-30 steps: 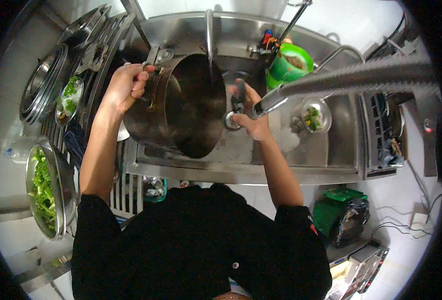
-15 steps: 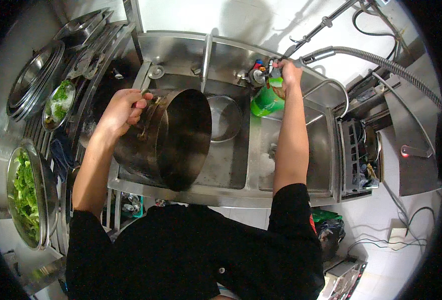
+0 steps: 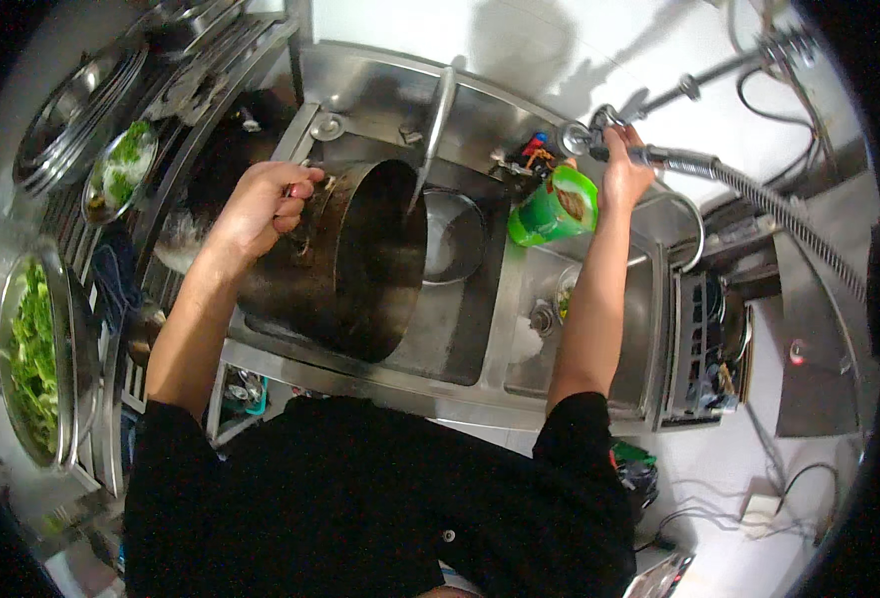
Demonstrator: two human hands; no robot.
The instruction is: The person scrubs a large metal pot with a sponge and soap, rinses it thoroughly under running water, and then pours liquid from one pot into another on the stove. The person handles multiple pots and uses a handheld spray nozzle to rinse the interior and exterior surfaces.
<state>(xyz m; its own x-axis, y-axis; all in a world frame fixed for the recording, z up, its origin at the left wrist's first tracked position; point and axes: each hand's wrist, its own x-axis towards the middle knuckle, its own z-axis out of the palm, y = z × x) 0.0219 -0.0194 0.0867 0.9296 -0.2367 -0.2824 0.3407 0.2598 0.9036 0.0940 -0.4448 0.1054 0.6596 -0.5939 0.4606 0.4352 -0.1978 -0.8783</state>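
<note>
My left hand (image 3: pixel 266 207) is closed around the side handle of a large, dark-stained metal pot (image 3: pixel 295 289). The pot lies tipped over the left sink basin, its mouth facing right. My right hand (image 3: pixel 623 177) grips a spray nozzle (image 3: pixel 578 138) at the end of a ribbed metal hose (image 3: pixel 789 209). The nozzle is above a green plastic container (image 3: pixel 540 219), which has a brown scrubbing pad (image 3: pixel 572 204) at its top and stands by the divider between basins. Beside the pot's mouth, a round metal bowl (image 3: pixel 457 239) sits in the left basin.
A long faucet (image 3: pixel 438 125) reaches over the left basin. On the left rack are a large bowl of green leaves (image 3: pixel 36 359), a smaller dish of greens (image 3: pixel 121 174) and stacked metal bowls (image 3: pixel 81 115). A grey crate (image 3: pixel 687 334) adjoins the sink's right side.
My right hand has moved right with the spray nozzle, away from the green container's top, uncovering it. The pot stays in my left hand, and the whole view has shifted slightly.
</note>
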